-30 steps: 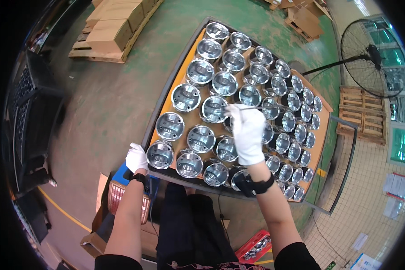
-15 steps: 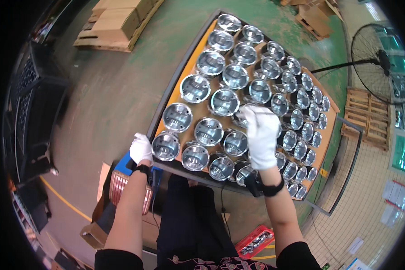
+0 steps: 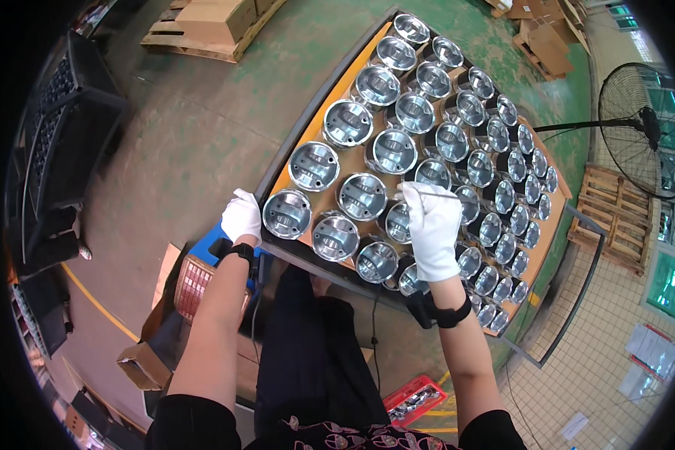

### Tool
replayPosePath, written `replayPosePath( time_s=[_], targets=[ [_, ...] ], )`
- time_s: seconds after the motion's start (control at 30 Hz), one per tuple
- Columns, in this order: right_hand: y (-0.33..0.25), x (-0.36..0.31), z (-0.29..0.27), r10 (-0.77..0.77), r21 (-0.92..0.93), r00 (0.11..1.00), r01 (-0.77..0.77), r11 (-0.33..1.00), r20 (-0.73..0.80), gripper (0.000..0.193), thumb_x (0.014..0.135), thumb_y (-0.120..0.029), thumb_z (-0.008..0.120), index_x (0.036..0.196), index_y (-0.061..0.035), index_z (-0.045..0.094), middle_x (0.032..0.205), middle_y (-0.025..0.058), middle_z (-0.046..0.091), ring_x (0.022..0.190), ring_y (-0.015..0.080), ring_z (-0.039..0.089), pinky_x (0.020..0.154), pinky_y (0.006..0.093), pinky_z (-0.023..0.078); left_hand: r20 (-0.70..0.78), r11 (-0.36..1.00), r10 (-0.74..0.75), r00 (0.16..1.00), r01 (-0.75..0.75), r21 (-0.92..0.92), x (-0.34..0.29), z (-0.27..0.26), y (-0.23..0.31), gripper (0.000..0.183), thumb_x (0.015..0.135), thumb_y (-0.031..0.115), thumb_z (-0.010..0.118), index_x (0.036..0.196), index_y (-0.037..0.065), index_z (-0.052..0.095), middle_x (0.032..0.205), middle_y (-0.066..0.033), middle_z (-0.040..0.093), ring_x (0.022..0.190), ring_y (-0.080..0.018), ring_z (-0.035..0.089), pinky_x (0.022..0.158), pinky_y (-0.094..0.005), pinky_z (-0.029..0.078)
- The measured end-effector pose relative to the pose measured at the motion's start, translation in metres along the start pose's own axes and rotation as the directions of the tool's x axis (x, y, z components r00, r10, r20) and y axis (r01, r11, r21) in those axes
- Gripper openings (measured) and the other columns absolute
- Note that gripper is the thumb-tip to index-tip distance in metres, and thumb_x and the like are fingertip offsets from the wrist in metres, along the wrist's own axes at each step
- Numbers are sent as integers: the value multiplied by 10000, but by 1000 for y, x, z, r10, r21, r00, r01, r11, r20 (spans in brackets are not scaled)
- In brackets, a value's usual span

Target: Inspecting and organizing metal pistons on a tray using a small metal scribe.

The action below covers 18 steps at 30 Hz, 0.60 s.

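Note:
Rows of shiny metal pistons (image 3: 392,151) stand crown-up on a brown board on a dark-framed cart (image 3: 307,260) before me. My right hand (image 3: 433,232), in a white glove, is over the near middle rows with its fingers closed. A thin dark line crosses its fingers, perhaps a slim rod; I cannot make out what they hold. Partly under that hand is a piston (image 3: 399,220). My left hand (image 3: 241,217), also white-gloved, has curled fingers at the cart's near left corner, beside the corner piston (image 3: 287,214).
A blue bin (image 3: 211,244) and a box of copper-coloured parts (image 3: 196,289) sit below my left hand. On the floor near my feet is a red tray (image 3: 415,401) of metal parts. A black fan (image 3: 641,127), a wooden pallet (image 3: 611,214) and cartons (image 3: 216,21) stand around.
The view has shifted, so the cart sits higher and farther right. Relative to the pistons, my right hand has drawn slightly toward me. My left hand keeps its place at the cart's corner.

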State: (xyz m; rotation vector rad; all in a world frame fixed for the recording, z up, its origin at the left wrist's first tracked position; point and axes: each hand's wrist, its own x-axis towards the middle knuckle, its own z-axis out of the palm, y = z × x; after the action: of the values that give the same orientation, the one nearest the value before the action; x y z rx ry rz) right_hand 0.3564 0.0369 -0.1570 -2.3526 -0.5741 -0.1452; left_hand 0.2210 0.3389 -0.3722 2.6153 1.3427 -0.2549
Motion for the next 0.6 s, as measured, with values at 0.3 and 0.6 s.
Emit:
replayPosePath(
  time_s=[0.3, 0.6],
  targets=[
    [11, -4, 5, -5, -189, 1000, 10, 982, 28, 217, 973, -240, 692, 873, -72, 786, 773, 106, 724, 697, 325, 672, 678, 438, 506, -75, 995, 94, 993, -92, 32, 3, 14, -11, 382, 1071, 297, 392, 1052, 18, 652, 808, -201, 745, 725, -398, 738, 639, -501, 603],
    [-20, -37, -19, 25, 39, 998, -23, 999, -54, 149, 969, -120, 687, 906, -38, 795, 861, 97, 766, 782, 272, 701, 735, 391, 540, -159, 999, 45, 986, -49, -18, -3, -3, 0, 528, 1075, 305, 374, 748, 56, 706, 704, -187, 716, 674, -371, 730, 620, -486, 602]
  ],
)
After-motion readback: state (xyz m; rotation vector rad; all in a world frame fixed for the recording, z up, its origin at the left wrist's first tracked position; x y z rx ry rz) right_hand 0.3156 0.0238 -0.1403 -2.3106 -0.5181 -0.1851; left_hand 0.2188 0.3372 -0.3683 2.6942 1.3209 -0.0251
